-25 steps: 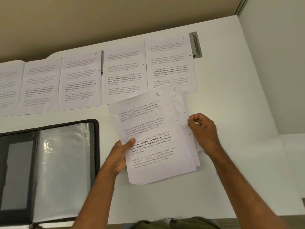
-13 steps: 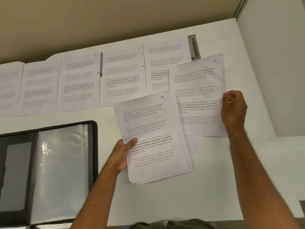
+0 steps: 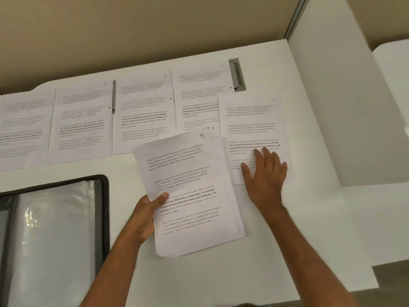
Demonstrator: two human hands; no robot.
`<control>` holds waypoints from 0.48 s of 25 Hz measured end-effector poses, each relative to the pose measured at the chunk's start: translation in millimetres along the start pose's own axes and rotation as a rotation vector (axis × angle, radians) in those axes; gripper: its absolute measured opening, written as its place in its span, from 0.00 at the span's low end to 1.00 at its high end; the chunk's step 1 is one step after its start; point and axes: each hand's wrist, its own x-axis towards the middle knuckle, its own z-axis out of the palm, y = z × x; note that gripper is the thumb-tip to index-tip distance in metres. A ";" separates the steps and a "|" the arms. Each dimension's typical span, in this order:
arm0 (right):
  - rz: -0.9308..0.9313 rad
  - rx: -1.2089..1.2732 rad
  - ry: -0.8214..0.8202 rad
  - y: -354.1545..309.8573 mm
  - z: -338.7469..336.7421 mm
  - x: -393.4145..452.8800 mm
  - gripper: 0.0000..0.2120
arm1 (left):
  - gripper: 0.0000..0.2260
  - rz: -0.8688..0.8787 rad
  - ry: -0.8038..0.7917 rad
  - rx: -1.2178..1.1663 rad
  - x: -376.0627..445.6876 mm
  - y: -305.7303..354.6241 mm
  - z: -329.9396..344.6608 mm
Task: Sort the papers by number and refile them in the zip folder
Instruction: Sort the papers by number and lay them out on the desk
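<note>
Item: paper stack (image 3: 190,196), top sheet numbered 9, on white bench (image 3: 309,218); left hand (image 3: 145,218) grips its left edge. Right of stack: single sheet (image 3: 252,127), right hand (image 3: 264,173) flat, fingers spread, pressing it. Beyond stack: row of sheets (image 3: 143,114). Left of stack: open zip folder (image 3: 55,235).

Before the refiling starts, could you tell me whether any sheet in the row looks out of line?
Yes: the rightmost sheet, under the right hand, sits lower than its row neighbours and overlaps the sheet marked 5. The stack topped by 9 in the left hand lies tilted.
</note>
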 end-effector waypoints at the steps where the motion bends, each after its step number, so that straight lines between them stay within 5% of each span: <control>1: 0.032 -0.014 -0.020 6.7 1.4 4.7 0.29 | 0.19 0.003 -0.011 -0.001 0.5 1.9 1.3; 9: 0.112 0.040 -0.072 48.9 -5.6 94.6 0.35 | 0.18 0.011 -0.045 -0.009 4.9 10.2 4.8; 12: 0.115 0.057 0.022 41.4 -6.8 100.3 0.34 | 0.18 0.014 -0.043 -0.016 5.9 11.5 6.1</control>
